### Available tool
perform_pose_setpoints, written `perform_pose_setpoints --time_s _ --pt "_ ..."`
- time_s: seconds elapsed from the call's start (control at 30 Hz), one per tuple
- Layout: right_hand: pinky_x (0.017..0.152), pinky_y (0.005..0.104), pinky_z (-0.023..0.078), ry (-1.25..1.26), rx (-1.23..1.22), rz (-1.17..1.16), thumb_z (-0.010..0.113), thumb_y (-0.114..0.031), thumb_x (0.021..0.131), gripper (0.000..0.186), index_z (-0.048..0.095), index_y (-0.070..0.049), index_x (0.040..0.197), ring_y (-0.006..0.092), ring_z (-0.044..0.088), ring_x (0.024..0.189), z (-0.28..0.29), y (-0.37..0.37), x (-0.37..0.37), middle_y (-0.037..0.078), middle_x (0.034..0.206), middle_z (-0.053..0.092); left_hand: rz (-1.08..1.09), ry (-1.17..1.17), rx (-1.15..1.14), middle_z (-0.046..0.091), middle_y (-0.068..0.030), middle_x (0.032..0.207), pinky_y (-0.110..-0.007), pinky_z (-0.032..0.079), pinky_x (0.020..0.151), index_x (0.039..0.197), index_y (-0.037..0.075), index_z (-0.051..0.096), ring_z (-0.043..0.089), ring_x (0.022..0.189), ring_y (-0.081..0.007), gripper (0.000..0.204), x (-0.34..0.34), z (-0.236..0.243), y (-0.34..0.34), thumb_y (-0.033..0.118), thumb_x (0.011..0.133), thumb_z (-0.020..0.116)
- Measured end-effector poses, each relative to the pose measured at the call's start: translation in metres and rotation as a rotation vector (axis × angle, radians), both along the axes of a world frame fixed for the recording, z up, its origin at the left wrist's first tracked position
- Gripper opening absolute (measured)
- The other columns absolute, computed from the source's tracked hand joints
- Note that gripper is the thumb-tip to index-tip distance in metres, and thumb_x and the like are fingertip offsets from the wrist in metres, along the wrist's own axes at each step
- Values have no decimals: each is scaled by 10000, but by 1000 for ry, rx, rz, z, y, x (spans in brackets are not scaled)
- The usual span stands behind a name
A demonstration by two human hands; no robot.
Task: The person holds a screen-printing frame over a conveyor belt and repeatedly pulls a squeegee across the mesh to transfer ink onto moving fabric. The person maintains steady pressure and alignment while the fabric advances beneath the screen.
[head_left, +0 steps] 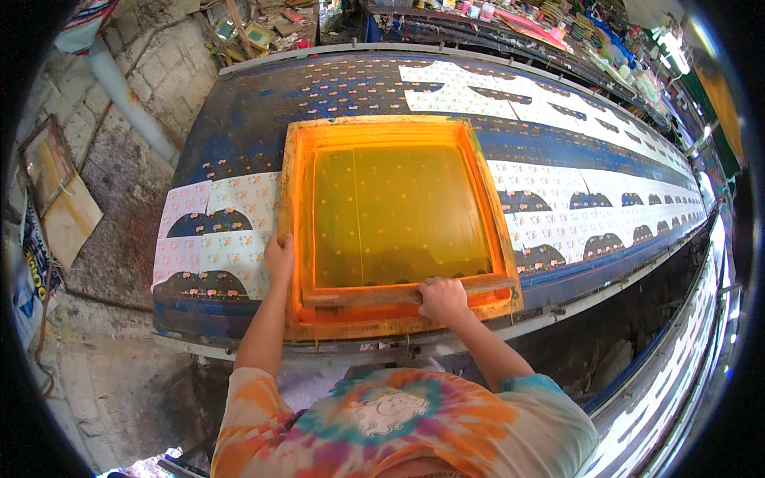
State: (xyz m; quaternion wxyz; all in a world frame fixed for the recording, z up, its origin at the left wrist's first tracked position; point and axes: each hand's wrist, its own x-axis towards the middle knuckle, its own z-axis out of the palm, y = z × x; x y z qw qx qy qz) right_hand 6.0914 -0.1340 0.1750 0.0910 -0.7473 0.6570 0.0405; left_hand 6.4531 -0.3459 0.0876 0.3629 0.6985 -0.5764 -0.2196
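An orange-stained screen printing frame (295, 159) with yellow-green mesh (398, 207) lies on the long dark printing table (207, 151). My left hand (278, 256) is closed on the frame's left side, low down. My right hand (442, 301) is wrapped round a wooden-handled squeegee (358, 297) lying across the inside of the frame near its front edge. White fabric pieces (191, 199) printed with small flower motifs lie flat on both sides of the frame, with dark openings between their curved shapes.
A metal rail (566, 304) runs along the table's front edge. Another table with white pieces (653, 382) is at the right. A worn concrete floor (88, 334), a grey pipe (135, 103) and leaning boards (68, 199) are at the left. Cluttered shelving (502, 24) stands at the back.
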Motion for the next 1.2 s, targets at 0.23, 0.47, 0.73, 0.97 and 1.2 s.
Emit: perform_pose_setpoints --time_s 0.23,0.47,0.73,0.97,1.2 --pt "734 429 590 -118 -140 -12 768 -542 779 487 729 -105 992 281 736 923 1 64 20 92 934 735 -239 -550 -175 372 -212 1595 -591 292 1185 1441 43 554 336 1475 -425 558 -22 9 6 382 1002 611" --pt "803 466 593 -274 -30 45 635 -808 793 829 729 -79 1176 350 735 968 30 58 6 152 1044 757 -680 -768 216 106 -62 1736 -663 67 1252 1602 185 403 28 1598 -372 655 -100 40 -43 554 1062 436" --pt "824 550 563 -419 139 -27 611 -725 891 695 707 -121 1220 426 709 963 33 42 -12 219 1033 736 -757 -822 354 17 -20 1757 -655 16 1273 1655 247 290 -3 1606 -341 707 -146 36 -70 632 1065 344" --pt "845 542 553 -535 169 -8 637 -619 935 582 714 -102 1191 436 698 983 41 31 -17 220 1050 732 -694 -814 308 31 -27 1757 -665 17 1265 1659 230 282 8 1608 -335 737 -127 45 -78 648 1057 356" --pt "842 526 553 -541 100 -32 695 -550 924 541 719 -69 1169 427 696 1001 44 32 -17 208 1072 732 -671 -791 180 101 -78 1737 -694 55 1244 1637 184 334 85 1595 -363 689 -89 48 -70 576 1074 399"
